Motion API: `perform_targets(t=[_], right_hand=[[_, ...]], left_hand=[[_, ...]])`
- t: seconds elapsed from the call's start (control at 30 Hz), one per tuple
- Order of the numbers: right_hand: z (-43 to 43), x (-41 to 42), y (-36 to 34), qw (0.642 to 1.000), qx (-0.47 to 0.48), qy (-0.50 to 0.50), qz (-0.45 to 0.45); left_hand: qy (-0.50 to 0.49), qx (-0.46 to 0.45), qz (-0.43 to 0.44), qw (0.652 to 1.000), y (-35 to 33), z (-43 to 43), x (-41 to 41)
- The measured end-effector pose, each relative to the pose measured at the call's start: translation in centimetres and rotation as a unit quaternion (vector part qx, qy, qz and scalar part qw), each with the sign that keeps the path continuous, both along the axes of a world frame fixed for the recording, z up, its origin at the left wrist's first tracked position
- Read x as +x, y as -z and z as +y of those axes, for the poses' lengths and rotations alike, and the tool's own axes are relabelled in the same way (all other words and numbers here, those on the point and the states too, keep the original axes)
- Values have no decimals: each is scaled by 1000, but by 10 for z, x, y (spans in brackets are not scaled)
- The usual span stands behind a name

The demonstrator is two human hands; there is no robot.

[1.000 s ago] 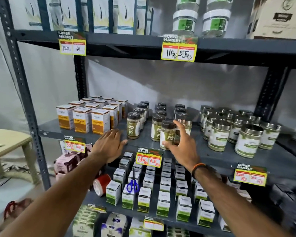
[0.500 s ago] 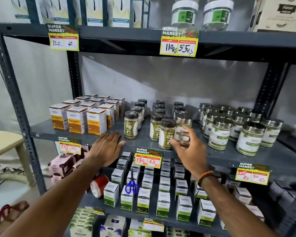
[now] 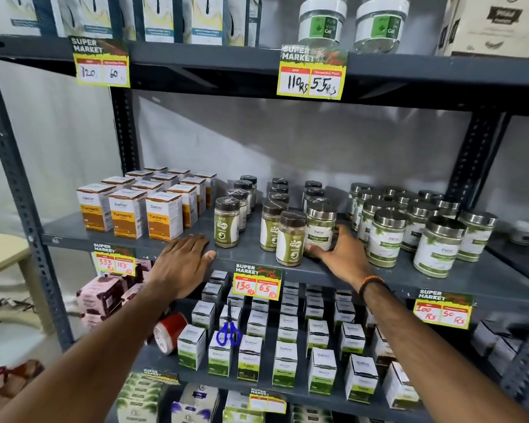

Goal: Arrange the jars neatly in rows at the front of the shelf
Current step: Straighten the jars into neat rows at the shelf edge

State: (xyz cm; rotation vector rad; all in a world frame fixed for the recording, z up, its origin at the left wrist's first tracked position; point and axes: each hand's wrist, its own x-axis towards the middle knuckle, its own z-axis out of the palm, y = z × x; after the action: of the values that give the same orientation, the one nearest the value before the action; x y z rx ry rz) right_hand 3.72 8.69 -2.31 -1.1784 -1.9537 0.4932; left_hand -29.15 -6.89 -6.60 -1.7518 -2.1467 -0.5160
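On the grey middle shelf (image 3: 129,238) stand three lines of brown-lidded green-label jars; the front ones are a left jar (image 3: 226,222), a middle jar (image 3: 271,225) and one nearest the edge (image 3: 290,238). My right hand (image 3: 342,254) grips a silver-lidded jar with a white label (image 3: 319,228) just right of that front jar, thumb at its base. My left hand (image 3: 182,261) lies flat, fingers spread, on the shelf's front edge, left of the jars. A cluster of bigger silver-lidded jars (image 3: 385,238) stands to the right.
Orange turmeric boxes (image 3: 127,213) fill the shelf's left part. Yellow price tags (image 3: 257,282) hang on the shelf edges. The shelf below holds white-green boxes (image 3: 284,364), blue scissors (image 3: 228,334) and a red tape roll (image 3: 168,331). Upright posts (image 3: 19,190) frame the rack.
My right hand left the front brown-lidded jar, moved right and closed on the silver-lidded jar, drawing it slightly forward. My left hand stayed on the shelf edge. The camera moved closer.
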Motion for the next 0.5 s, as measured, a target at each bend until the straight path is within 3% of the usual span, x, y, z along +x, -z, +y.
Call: perform_targets(t=[0.37, 0.5], right_hand=[[-13, 14, -1, 1000, 12, 1, 19], [-35, 41, -17, 999, 34, 8, 30]], left_hand=[[14, -47, -49, 998, -16, -12, 7], [25, -2, -81, 996, -39, -37, 31]])
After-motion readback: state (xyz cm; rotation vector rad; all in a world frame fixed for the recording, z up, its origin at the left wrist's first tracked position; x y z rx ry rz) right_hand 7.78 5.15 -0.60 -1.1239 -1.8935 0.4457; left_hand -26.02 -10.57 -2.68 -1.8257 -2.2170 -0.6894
